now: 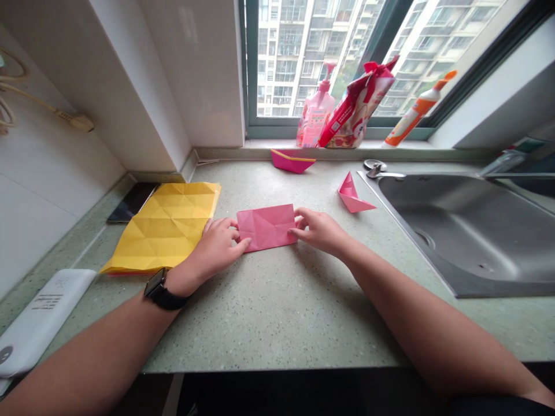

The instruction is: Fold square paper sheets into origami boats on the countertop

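Observation:
A folded pink paper rectangle (266,226) lies flat on the speckled green countertop (277,312). My left hand (217,245), with a black watch on its wrist, pinches the paper's left edge. My right hand (318,230) pinches its right edge, fingers curled over the paper. Two finished paper boats sit farther back: a pink one (353,195) near the sink and a magenta one (292,160) under the window sill.
A creased stack of yellow paper (167,225) lies left of my hands, a dark phone (132,202) beyond it, a white power bank (41,318) at the front left. The steel sink (472,231) fills the right. Bottles and a red pouch (358,107) stand on the sill.

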A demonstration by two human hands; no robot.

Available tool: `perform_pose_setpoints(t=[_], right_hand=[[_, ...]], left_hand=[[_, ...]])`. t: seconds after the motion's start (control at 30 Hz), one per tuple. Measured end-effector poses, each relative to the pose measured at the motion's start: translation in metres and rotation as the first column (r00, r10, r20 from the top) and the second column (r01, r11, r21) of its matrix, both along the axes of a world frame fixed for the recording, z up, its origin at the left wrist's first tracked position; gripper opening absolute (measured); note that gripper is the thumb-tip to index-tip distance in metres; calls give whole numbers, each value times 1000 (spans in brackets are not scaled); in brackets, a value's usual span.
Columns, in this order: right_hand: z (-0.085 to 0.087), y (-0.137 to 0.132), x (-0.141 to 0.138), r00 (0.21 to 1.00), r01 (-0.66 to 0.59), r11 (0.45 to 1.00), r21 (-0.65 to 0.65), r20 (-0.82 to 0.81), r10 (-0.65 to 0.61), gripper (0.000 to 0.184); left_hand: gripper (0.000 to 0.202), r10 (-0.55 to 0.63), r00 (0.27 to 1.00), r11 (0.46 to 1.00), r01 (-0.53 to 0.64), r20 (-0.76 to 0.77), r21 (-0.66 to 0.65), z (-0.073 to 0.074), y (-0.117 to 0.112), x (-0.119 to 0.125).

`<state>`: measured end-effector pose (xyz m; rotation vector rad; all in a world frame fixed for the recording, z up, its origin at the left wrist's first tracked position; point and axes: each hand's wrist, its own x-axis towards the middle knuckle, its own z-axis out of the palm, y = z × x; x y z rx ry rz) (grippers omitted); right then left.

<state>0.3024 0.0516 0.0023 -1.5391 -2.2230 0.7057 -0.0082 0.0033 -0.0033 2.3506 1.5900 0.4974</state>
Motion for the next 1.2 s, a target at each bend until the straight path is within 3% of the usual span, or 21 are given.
perform_pose_setpoints(t=[0.13, 0.3, 0.47, 0.7, 0.87, 1.2], right_hand=[[-12, -4, -3, 1000, 10, 991, 134, -3, -9, 65], [-24, -9, -10, 989, -24, 955, 295, 144, -19, 76], [-24, -13, -15, 970, -86, 928, 362, 242, -5, 59], [-23, -12, -14, 941, -125, 912, 390, 339, -16, 19], [-27, -5, -9, 942, -233, 880, 415, 320, 99, 19], [-23, 4, 4, 908, -393, 850, 350, 295, 298, 32]], left_hand=[[44, 9, 1000, 998, -8, -4, 65, -3, -4, 1], [35, -4, 999, 977, 13, -43, 212, -7, -6, 2], [23, 47, 994, 962, -17, -103, 271, -9, -7, 4], [39, -245, 962, 933, 267, -116, 242, -17, -4, 9], [45, -371, 923, 908, 383, -97, 169, -20, 4, 12], [27, -389, 917, 907, 398, -91, 138, -4, -1, 14]])
